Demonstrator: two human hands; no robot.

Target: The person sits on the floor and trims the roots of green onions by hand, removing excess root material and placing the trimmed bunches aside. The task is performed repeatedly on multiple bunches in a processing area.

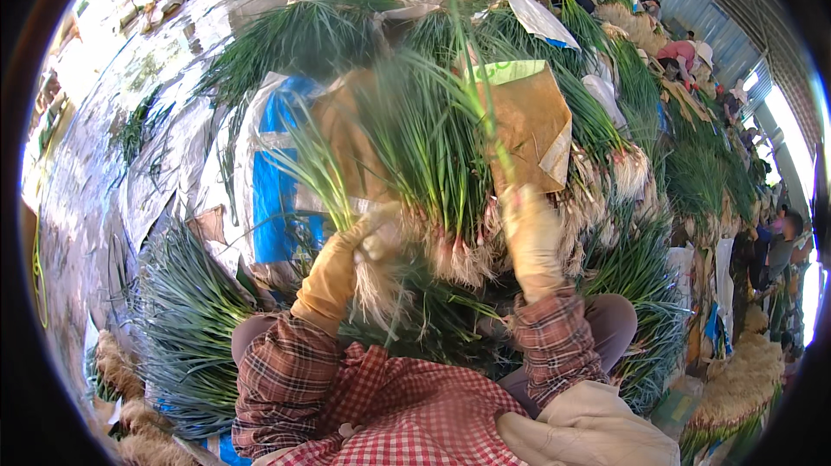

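L hand (353,248) closed round onion bunch (331,185); long axis slants, leaf tips up-left, roots dn; R hand (530,237) blurred at near-vert. stalk (500,153), can't tell grip.

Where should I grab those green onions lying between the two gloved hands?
Probably low on the green onions, around the pale stalks just above the roots, coming from the near side. The root ends point that way and the stalks gather there, while the long leaves spread out away from you.
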